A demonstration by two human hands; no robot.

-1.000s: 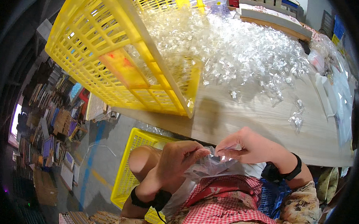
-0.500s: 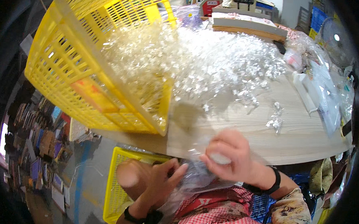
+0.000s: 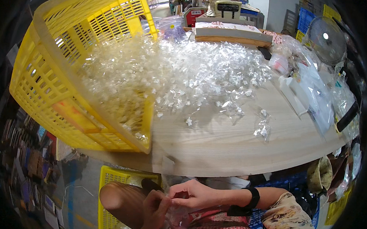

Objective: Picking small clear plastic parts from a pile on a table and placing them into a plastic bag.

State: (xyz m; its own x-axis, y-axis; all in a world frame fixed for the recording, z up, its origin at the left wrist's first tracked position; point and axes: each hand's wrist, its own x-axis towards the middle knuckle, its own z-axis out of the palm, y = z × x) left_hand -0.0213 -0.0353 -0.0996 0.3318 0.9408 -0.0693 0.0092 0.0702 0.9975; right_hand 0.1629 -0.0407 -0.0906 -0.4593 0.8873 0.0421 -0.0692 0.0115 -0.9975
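Both hands work low in the view, over my lap and below the table's near edge. My right hand, with a black band at the wrist, pinches a small clear plastic bag. My left hand grips the same bag from the left, fingers curled. A big heap of small clear packets lies on the wooden table, spilling out of a tipped yellow plastic crate.
A second yellow crate stands on the floor left of my knee. White boxes and clear bags crowd the table's right side, with a fan behind. A person stands at a bench at the far back.
My view has tilted up toward the table. Both hands have dropped lower over my lap and closed together on the bag.
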